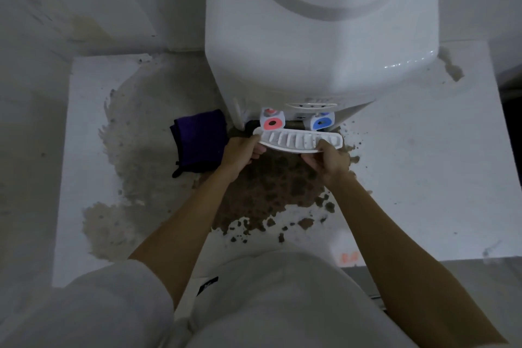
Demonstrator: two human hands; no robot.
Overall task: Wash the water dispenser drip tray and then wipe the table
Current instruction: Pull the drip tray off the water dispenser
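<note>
A white slotted drip tray point(298, 141) sits at the front of the white water dispenser point(319, 28), just below the red tap point(271, 122) and the blue tap point(322, 122). My left hand point(241, 151) grips the tray's left end. My right hand point(327, 159) grips its right end from below and in front. The white table point(423, 172) under the dispenser has a large brown patch of dirt point(271, 189) right below the tray and my hands.
A folded purple cloth point(199, 143) lies on the table just left of my left hand. A paler stain point(132, 150) spreads across the table's left half. White walls stand behind the dispenser. The table's front edge is near my body.
</note>
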